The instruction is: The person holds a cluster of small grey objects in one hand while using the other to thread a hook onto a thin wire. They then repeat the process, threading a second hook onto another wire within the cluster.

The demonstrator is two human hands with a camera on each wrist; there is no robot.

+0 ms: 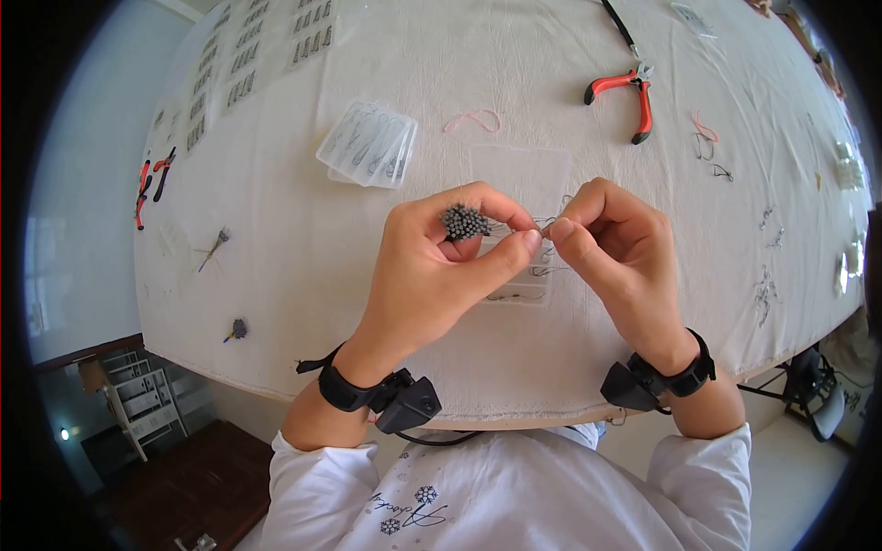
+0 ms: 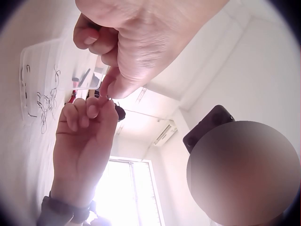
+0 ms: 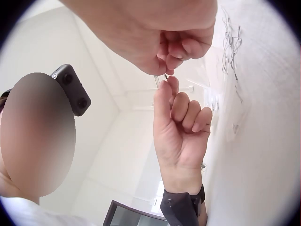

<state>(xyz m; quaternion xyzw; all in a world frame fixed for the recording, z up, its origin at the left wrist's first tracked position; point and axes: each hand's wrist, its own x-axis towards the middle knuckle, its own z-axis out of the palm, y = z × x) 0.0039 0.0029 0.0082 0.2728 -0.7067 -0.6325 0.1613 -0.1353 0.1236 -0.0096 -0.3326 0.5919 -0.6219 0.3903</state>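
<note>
My left hand (image 1: 436, 266) holds a tight bundle of thin dark-grey pieces (image 1: 465, 222), their ends facing up, in the curl of its fingers. Its thumb and forefinger tips meet my right hand (image 1: 625, 257) over the clear compartment box (image 1: 519, 163). The right thumb and forefinger pinch a small thin metal piece (image 3: 166, 76) between the two hands; its exact kind is too small to tell. Below the fingers, wire hooks (image 1: 542, 271) lie in the box's compartments. In the left wrist view, looped wire hooks (image 2: 45, 106) show beside both hands.
Stacked clear boxes with hooks (image 1: 367, 142) sit behind the left hand. Red-handled pliers (image 1: 643, 101) and a pink loop (image 1: 473, 120) lie farther back. Loose hooks (image 1: 764, 294) are at right. Two small bundles (image 1: 220, 241) and more pliers (image 1: 142, 195) lie at left.
</note>
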